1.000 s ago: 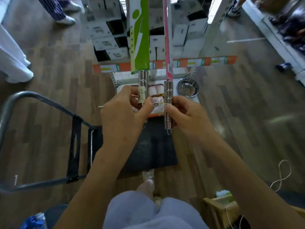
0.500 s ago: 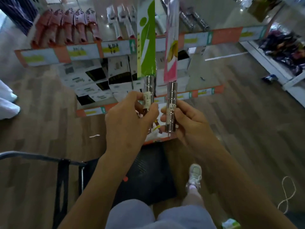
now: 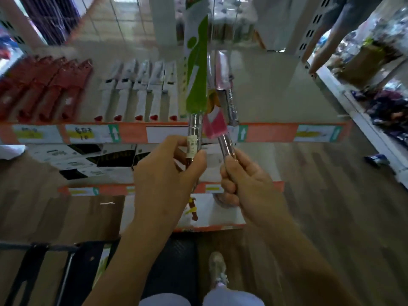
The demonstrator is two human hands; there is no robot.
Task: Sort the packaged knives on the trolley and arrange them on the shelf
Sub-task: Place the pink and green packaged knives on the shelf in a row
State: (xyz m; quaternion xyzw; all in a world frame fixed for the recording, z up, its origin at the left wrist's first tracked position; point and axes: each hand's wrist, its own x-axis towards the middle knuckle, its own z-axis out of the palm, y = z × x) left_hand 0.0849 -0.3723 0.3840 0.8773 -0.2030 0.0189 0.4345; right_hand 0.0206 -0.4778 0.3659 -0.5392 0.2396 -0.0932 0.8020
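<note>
My left hand [image 3: 164, 173] grips the steel handle of a knife in a green and white sleeve [image 3: 196, 69], held upright in front of the shelf [image 3: 276, 102]. My right hand [image 3: 245, 180] grips the steel handle of a knife in a pink sleeve [image 3: 215, 125], tilted to the left with its blade end behind the green sleeve. Both knives hang over the shelf's orange front edge [image 3: 269, 133]. On the shelf lie a row of red packaged knives [image 3: 44, 91], a row of white packaged knives [image 3: 141, 89] and a steel-handled knife [image 3: 231, 104]. The black trolley deck [image 3: 174, 266] is below my arms.
The trolley's handle frame [image 3: 33, 246] stands at lower left. Lower shelves hold black and white boxes [image 3: 88, 160]. Another shelving unit [image 3: 375, 102] runs along the right, where a person's arm [image 3: 326, 34] reaches in. My foot [image 3: 217, 268] stands on the wooden floor.
The view has tilted up from the trolley to the knife shelf. Both knives have moved forward over the shelf edge, and the pink one has tipped to the left.
</note>
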